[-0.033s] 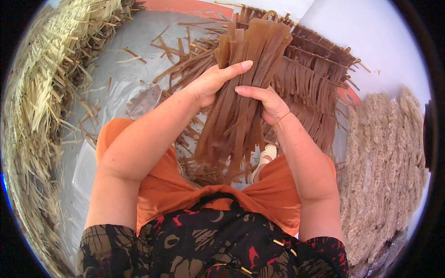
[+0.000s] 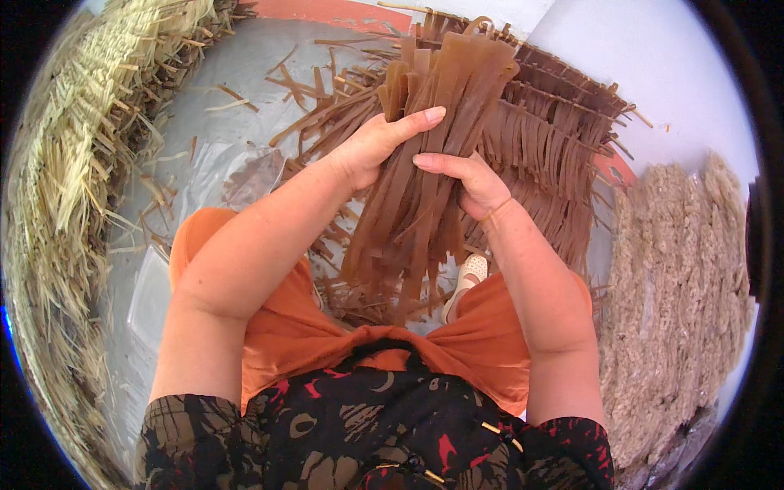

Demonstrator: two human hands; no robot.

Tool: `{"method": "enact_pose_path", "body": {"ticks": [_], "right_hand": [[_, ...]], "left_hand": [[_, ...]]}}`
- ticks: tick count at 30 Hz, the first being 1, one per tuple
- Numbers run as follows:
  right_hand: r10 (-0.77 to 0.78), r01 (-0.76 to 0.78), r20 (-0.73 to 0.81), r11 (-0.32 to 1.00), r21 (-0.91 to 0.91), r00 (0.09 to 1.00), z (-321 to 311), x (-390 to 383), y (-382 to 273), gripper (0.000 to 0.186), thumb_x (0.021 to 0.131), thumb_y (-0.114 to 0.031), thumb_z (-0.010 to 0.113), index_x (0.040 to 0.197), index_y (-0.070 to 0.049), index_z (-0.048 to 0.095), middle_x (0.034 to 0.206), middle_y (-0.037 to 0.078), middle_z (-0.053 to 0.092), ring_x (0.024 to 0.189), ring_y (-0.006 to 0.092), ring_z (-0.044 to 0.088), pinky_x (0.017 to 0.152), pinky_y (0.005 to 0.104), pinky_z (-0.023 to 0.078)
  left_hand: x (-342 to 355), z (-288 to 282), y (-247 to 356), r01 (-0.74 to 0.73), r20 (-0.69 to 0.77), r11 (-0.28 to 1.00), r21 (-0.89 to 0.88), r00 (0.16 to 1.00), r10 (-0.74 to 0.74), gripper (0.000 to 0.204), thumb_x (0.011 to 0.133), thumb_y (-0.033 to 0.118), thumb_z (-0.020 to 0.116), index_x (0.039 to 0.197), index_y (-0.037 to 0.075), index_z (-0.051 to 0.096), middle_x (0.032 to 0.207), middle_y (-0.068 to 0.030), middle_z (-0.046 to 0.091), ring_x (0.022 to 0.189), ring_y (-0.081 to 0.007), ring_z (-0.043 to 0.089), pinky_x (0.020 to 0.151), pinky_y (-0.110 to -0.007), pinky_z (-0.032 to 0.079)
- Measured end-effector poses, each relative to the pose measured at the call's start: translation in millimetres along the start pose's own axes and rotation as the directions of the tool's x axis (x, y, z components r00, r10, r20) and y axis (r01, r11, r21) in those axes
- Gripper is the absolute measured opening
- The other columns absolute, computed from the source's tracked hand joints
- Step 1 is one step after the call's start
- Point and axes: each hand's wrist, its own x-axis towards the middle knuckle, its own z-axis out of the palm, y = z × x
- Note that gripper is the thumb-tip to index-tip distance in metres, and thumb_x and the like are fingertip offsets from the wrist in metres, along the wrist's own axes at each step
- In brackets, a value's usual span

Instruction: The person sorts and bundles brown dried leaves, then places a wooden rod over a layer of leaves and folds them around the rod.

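A bundle of flat brown strips (image 2: 420, 184) hangs between my two hands in front of my knees, its upper ends fanned out and its lower ends trailing toward the floor. My left hand (image 2: 384, 145) is closed round its left side, thumb laid across the front. From the right, my right hand (image 2: 474, 181) grips the same bundle a little lower, thumb also across the front; the fingers of both hands are hidden behind the strips. Just beyond the bundle, a brown fringed panel (image 2: 539, 147) of similar strips in rows leans by the white wall.
Pale straw thatch (image 2: 73, 180) lines the left side. At the right stands a stack of rough beige fibre (image 2: 678, 302). Loose brown strips (image 2: 306, 90) and scraps lie on the grey floor (image 2: 237, 61), near a clear plastic sheet (image 2: 216, 167). My light shoe (image 2: 467, 282) is below the bundle.
The bundle's upper ends have shifted slightly to the right and upward, and its lower strips hang a little differently. Both hands keep nearly the same place and grip.
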Motion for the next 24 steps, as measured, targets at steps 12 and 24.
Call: {"method": "enact_pose_path", "body": {"ticks": [12, 24], "right_hand": [[-0.190, 0.180, -0.065, 0.974, -0.135, 0.980, 7.5, -3.6, 3.0, 0.059, 0.075, -0.008, 0.077, 0.128, -0.005, 0.052, 0.117, 0.004, 0.060, 0.109, 0.0183, 0.057, 0.096, 0.0342, 0.045], [-0.119, 0.118, -0.036, 0.993, -0.033, 0.992, 0.2, 4.6, 7.3, 0.049, 0.075, -0.007, 0.077, 0.121, -0.004, 0.058, 0.113, 0.005, 0.063, 0.104, 0.0192, 0.060, 0.092, 0.0343, 0.048]], "left_hand": [[0.6, 8.8, -10.7, -0.095, -0.062, 0.957, 0.274, 0.991, 0.116, 0.067, 0.094, 0.051, 0.052, 0.135, -0.002, 0.047, 0.128, -0.0129, 0.057, 0.113, -0.0214, 0.056, 0.101, -0.034, 0.043], [0.3, 10.6, -24.4, -0.072, -0.225, 0.963, 0.260, 0.965, 0.133, 0.070, 0.093, 0.054, 0.055, 0.135, -0.001, 0.047, 0.129, -0.0123, 0.055, 0.115, -0.0208, 0.054, 0.100, -0.035, 0.043]]}}
